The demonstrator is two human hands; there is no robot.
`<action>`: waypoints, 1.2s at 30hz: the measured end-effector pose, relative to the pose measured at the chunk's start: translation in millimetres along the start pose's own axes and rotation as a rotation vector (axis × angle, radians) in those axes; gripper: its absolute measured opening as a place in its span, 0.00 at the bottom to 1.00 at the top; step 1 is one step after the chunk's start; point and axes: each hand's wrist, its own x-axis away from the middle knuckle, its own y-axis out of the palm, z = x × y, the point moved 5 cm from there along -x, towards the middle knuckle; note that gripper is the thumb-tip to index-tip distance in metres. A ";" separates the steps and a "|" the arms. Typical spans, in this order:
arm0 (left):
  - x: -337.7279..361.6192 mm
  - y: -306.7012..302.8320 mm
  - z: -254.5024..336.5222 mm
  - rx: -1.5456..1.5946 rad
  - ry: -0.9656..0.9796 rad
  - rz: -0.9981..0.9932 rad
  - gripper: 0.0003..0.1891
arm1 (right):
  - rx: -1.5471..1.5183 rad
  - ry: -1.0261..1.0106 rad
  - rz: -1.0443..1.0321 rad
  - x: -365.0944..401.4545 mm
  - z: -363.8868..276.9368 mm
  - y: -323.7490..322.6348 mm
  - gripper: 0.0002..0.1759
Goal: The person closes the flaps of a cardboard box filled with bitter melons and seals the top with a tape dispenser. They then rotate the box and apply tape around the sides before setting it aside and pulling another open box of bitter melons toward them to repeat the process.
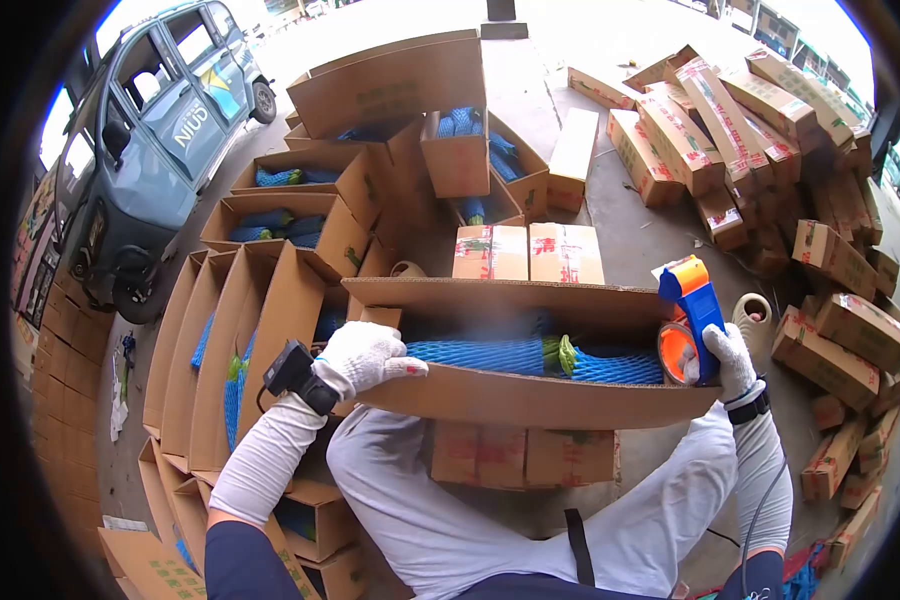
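we see the left hand [367,358] seemingly pinching the open box [550,397] by its edge, the right hand [732,362] clasping a blue tape dispenser [699,325], blue-netted produce [490,356] inside the box.

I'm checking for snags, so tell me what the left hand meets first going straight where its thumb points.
Probably the blue-netted bundle in the open carton. The left hand points rightward along the carton; one view leaves depth unclear, so it might pass above the bundle.
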 end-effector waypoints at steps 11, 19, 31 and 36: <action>-49.1 16.3 108.4 -0.136 0.078 0.778 0.46 | 0.009 0.044 -0.291 -4.4 30.3 118.7 0.26; -57.7 -23.7 155.7 0.147 0.167 0.814 0.31 | -0.032 0.098 -0.361 9.3 24.3 113.3 0.16; -37.1 23.5 158.1 0.048 0.115 0.720 0.30 | -0.022 -0.030 -0.527 -53.7 -62.0 128.1 0.30; -36.0 24.6 155.9 0.179 0.094 0.677 0.17 | 0.049 0.219 -0.613 -78.9 -1.1 130.8 0.27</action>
